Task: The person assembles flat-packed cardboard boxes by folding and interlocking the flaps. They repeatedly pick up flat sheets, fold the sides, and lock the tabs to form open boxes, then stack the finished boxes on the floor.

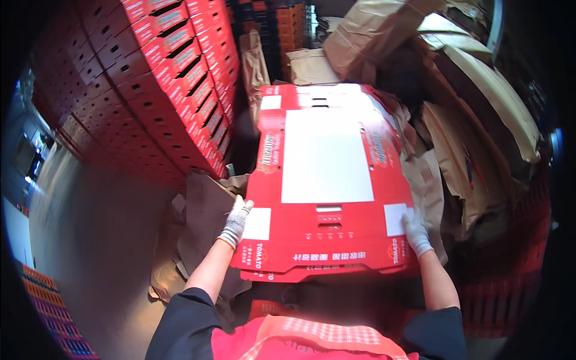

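Both hands gloved (white knit). L hand [236, 221] clamped on the L edge of a flat, unfolded red cardboard box blank [327, 180]; R hand [415, 231] grips its R edge. Hands well apart, blank spans between them, lying flat in front of the person w/ large white centre panel facing up. More red blanks [312, 275] directly under it, edges showing just below the hands. Left of L hand: wall of stacked red boxes [162, 78], brown paper scraps [198, 240] on floor. Right of R hand & beyond: heap of brown paper wrappings [468, 132].
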{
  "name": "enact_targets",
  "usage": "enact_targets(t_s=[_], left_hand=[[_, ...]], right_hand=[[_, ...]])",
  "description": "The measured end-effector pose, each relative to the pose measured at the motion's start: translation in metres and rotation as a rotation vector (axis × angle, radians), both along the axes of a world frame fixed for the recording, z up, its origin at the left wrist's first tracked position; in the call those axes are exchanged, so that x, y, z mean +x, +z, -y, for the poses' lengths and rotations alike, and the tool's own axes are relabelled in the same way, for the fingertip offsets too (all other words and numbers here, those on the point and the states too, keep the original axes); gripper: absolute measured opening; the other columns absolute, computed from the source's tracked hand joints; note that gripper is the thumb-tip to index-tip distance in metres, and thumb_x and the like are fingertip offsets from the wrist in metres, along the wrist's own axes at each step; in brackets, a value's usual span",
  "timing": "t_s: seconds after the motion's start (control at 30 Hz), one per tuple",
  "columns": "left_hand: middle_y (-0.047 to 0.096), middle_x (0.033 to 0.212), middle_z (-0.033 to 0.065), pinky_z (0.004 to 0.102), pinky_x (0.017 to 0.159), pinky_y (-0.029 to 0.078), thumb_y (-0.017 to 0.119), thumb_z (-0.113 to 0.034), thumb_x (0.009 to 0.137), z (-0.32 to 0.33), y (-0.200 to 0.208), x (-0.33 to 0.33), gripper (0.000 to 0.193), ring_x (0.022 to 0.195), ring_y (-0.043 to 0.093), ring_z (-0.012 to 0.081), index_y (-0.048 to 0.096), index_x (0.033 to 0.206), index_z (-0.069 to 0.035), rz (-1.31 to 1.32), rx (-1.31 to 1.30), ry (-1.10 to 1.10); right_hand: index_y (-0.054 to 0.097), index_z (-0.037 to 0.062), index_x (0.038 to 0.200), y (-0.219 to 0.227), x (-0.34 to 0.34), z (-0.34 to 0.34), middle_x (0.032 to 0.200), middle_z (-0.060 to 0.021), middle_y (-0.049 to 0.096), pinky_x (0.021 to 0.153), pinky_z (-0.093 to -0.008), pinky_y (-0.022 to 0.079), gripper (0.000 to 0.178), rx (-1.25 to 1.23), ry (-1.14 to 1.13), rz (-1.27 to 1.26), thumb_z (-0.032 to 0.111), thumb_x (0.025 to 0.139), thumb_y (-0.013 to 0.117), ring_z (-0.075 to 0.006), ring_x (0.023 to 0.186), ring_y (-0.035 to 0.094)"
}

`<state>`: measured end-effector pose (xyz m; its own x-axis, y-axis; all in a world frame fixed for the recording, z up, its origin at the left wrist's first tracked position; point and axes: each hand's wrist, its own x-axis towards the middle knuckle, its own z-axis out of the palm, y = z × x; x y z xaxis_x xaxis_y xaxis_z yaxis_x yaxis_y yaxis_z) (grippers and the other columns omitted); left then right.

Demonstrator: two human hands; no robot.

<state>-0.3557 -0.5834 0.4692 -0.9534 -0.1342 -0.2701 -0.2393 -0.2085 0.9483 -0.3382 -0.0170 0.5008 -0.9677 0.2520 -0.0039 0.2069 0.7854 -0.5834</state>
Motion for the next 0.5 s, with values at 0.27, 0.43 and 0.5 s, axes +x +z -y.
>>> enact_targets(t_s=[0.27, 0.43, 0.5], left_hand=[[0.066, 0.123, 0.0093, 0.0392, 0.096, 0.051, 0.047, -0.049, 0.102, -0.008, -0.007, -0.009, 0.054, 0.107, 0.064, 0.0235, 0.055, 0.135, -0.007, 0.385, 0.814, -0.209], [0.065, 0.123, 0.0132, 0.042, 0.095, 0.05, 0.053, -0.056, 0.097, -0.018, -0.018, 0.0, 0.064, 0.108, 0.063, 0.0272, 0.055, 0.133, -0.003, 0.389, 0.993, -0.349], [0.066, 0.124, 0.0137, 0.0427, 0.095, 0.05, 0.058, -0.054, 0.094, -0.018, -0.024, 0.002, 0.064, 0.108, 0.064, 0.028, 0.056, 0.132, -0.003, 0.376, 0.956, -0.283]], right_hand=[[0.046, 0.0082, 0.146, -0.002, -0.002, -0.024, 0.137, -0.0076, 0.058, 0.106, -0.0354, 0.043, 0.074, -0.725, -0.211, 0.393, 0.063, 0.096, 0.048, -0.0212, 0.121, 0.056], [0.053, 0.0064, 0.137, 0.015, 0.007, -0.015, 0.125, -0.0066, 0.065, 0.096, -0.0374, 0.051, 0.079, -1.001, -0.244, 0.452, 0.067, 0.087, 0.059, -0.0214, 0.107, 0.063], [0.053, 0.0062, 0.137, 0.018, 0.007, -0.014, 0.125, -0.0067, 0.064, 0.096, -0.037, 0.051, 0.077, -0.951, -0.253, 0.423, 0.065, 0.088, 0.059, -0.0214, 0.106, 0.064]])
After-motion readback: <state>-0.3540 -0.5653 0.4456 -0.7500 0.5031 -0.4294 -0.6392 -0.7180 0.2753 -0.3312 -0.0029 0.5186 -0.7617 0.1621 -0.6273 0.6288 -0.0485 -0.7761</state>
